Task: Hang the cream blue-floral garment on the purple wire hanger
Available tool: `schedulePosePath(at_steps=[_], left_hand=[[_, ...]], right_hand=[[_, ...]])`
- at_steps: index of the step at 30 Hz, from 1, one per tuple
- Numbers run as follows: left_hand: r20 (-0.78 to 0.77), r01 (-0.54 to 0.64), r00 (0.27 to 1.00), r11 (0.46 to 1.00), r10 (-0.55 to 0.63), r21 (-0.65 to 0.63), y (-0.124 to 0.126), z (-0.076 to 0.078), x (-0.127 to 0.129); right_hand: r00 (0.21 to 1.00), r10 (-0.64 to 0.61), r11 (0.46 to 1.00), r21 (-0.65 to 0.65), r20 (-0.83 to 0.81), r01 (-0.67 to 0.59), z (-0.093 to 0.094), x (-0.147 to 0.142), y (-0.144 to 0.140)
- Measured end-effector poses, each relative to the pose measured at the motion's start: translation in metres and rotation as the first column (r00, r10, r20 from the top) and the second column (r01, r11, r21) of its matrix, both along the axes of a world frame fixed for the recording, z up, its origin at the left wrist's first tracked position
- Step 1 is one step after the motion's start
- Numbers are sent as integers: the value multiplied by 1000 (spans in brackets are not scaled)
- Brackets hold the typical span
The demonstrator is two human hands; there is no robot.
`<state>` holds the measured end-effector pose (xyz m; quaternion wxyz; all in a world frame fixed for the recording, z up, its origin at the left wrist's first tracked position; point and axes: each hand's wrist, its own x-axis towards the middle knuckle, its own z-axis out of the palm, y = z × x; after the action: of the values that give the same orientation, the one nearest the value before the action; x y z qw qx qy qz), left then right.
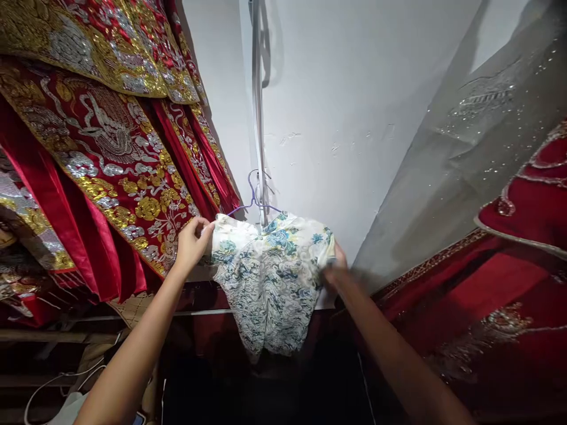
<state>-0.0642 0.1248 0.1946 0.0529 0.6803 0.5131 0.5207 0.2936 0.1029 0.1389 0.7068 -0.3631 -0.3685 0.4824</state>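
Note:
A white blouse (270, 283) with a blue and green floral print hangs in front of me on a purple wire hanger (253, 198). The hanger's hook is up by a thin metal pole (257, 106) against the wall. My left hand (194, 243) pinches the blouse's left shoulder edge between thumb and fingers. On the other side, my right hand (337, 264) is closed at the blouse's right sleeve, slightly blurred, with part of its fingers behind the cloth. The blouse's lower hem hangs free over a dark area.
Red garments (110, 136) with gold and silver embroidery hang at the left. A sheer sequined cloth (465, 136) and a red beaded garment (487, 283) fill the right. Behind stands a white wall (336, 88). A white cable (66, 375) lies at lower left.

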Motion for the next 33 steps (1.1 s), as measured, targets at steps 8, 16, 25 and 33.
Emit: schedulePosePath(at_steps=[8, 16, 25, 33], left_hand=[[24, -12, 1000, 997, 10, 76, 0, 32, 7], [81, 147, 987, 982, -139, -117, -18, 0, 10], [147, 804, 594, 592, -791, -60, -68, 3, 88], [85, 919, 364, 343, -927, -196, -86, 66, 116]], right_hand=[[996, -31, 997, 76, 81, 25, 75, -2, 8], [523, 621, 643, 2, 584, -766, 97, -55, -67], [583, 35, 934, 181, 811, -308, -7, -42, -33], [708, 420, 892, -113, 567, -438, -8, 6, -33]])
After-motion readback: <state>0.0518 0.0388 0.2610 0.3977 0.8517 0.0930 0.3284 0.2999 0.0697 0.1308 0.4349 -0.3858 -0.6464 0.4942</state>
